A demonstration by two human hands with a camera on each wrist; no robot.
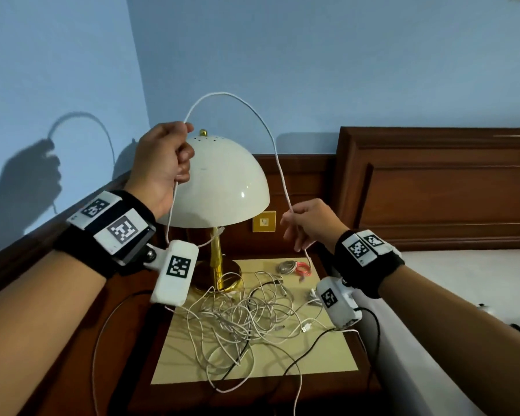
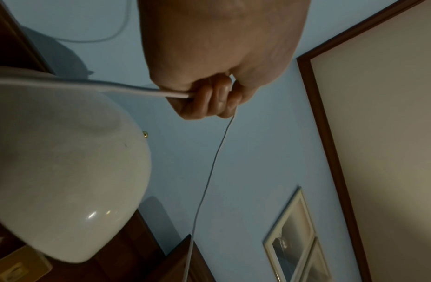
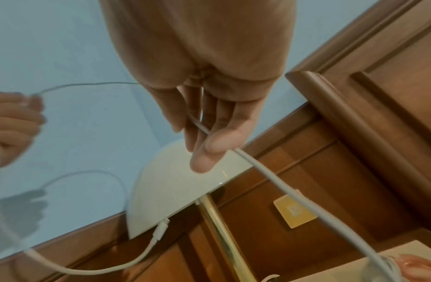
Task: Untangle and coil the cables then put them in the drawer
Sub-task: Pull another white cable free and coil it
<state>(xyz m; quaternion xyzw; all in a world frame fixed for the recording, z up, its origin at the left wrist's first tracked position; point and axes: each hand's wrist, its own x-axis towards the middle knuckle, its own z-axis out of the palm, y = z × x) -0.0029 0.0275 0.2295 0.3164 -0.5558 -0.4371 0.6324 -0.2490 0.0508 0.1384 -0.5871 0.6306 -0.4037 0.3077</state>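
Observation:
A white cable (image 1: 222,93) arcs high between my two hands above the nightstand. My left hand (image 1: 168,163) is raised in front of the lamp shade and grips one part in a fist; the wrist view shows the fingers (image 2: 209,101) curled round the cable (image 2: 88,85). Lower and to the right, my right hand (image 1: 305,225) pinches the cable (image 3: 281,181) lightly between thumb and fingers (image 3: 204,133). The cable's plug end (image 3: 159,230) dangles under the shade. A tangle of white and black cables (image 1: 246,322) lies on the nightstand top (image 1: 327,355). No drawer is in view.
A cream dome lamp (image 1: 222,181) on a brass stem stands at the back of the nightstand. Small grey (image 1: 285,267) and red (image 1: 303,270) cable coils lie at its back right. A bed (image 1: 463,280) and wooden headboard (image 1: 448,181) are to the right, a blue wall behind.

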